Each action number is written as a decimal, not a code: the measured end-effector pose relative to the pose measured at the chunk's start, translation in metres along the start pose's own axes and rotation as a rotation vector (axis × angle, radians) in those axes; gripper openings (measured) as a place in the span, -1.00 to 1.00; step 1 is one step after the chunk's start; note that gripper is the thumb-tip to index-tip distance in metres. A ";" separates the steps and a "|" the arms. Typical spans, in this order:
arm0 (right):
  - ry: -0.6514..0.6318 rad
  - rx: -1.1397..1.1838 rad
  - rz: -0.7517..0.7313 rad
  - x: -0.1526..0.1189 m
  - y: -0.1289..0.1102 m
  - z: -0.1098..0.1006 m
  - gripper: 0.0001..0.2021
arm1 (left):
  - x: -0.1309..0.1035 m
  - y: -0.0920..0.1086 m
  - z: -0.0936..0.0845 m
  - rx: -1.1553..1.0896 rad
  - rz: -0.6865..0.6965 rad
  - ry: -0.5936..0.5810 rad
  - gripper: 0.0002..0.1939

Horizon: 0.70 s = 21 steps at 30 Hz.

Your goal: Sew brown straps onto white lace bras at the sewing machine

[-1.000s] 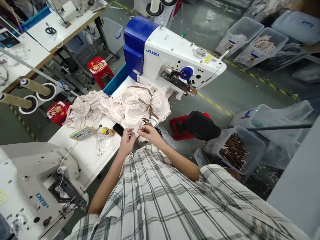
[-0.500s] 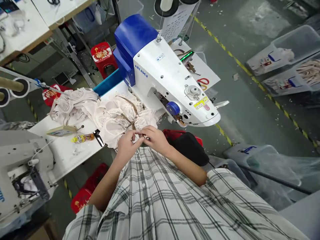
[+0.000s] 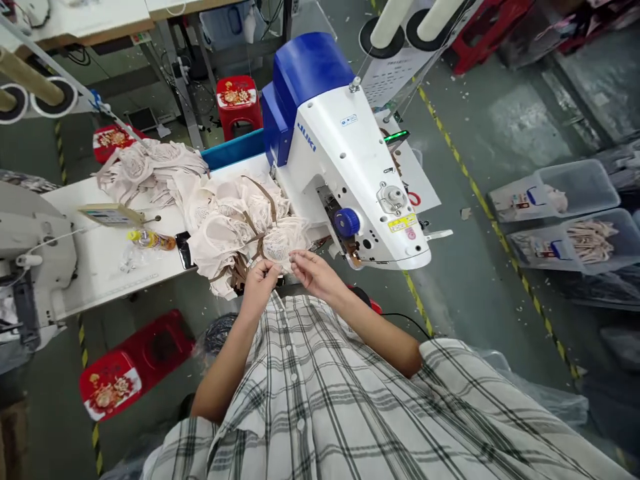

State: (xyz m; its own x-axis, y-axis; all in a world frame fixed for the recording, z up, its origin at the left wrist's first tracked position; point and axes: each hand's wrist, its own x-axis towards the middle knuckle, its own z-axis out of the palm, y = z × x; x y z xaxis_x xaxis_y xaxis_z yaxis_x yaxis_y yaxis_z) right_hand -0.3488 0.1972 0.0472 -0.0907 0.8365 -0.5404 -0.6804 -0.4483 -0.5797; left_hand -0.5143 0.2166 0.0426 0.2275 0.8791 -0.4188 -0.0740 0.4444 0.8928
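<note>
Closely paired, left hand (image 3: 261, 283), right hand (image 3: 313, 272), pinching lace garment (image 3: 280, 250) between fingertips.

Sewing machine (image 3: 350, 167): white with a blue end, just beyond and right of the grip.
Bottle (image 3: 150, 239): small, yellow-capped, lying on the surface (image 3: 100, 257) well left of the grip.
Control panel (image 3: 109, 214): flat, beyond the bottle.
Red stools (image 3: 135, 363): on the floor, left of and nearer than the grip.
Clear bins (image 3: 555, 190): far right, on the floor.
Thread cones (image 3: 395, 20): beyond the machine.
</note>
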 end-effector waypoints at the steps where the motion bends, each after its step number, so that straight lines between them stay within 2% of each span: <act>1: 0.002 0.092 0.068 -0.005 0.004 -0.002 -0.82 | -0.006 -0.010 0.002 -0.080 -0.019 -0.023 -0.68; 4: 0.018 0.137 0.119 -0.027 0.017 -0.013 -0.81 | -0.025 -0.039 0.007 -0.330 -0.080 -0.049 -0.73; 6: 0.060 0.027 0.016 -0.044 0.025 -0.024 -0.81 | -0.036 -0.058 0.010 -0.498 -0.122 -0.024 -0.82; 7: 0.084 -0.112 -0.095 -0.052 0.029 -0.031 -0.81 | -0.040 -0.066 0.012 -0.575 -0.141 -0.007 -0.87; 9: 0.098 -0.537 -0.382 -0.063 0.035 -0.044 -0.84 | -0.047 -0.082 0.018 -0.704 -0.171 0.024 -0.94; 11: 0.026 -0.977 -0.639 -0.064 0.040 -0.058 -0.86 | -0.050 -0.096 0.027 -0.802 -0.186 0.050 -0.91; 13: -0.094 -1.257 -0.791 -0.055 0.047 -0.076 -0.86 | -0.048 -0.110 0.042 -0.875 -0.183 0.072 -0.85; 15: -0.192 -1.374 -0.854 -0.038 0.054 -0.098 -0.83 | -0.040 -0.126 0.060 -0.932 -0.163 0.103 -0.81; 18: -0.281 -1.422 -0.841 -0.001 0.065 -0.146 -0.79 | -0.016 -0.163 0.093 -1.006 -0.115 0.170 -0.79; 21: -0.423 -1.435 -0.751 0.037 0.072 -0.211 -0.73 | 0.016 -0.215 0.128 -1.075 -0.104 0.265 -0.79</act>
State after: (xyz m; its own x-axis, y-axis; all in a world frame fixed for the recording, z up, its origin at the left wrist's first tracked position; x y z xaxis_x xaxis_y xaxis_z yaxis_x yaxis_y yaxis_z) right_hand -0.2474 0.1293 -0.1435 -0.4146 0.8976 0.1496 0.4889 0.3583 -0.7954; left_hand -0.3703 0.1128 -0.1347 0.0758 0.7809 -0.6200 -0.8988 0.3228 0.2967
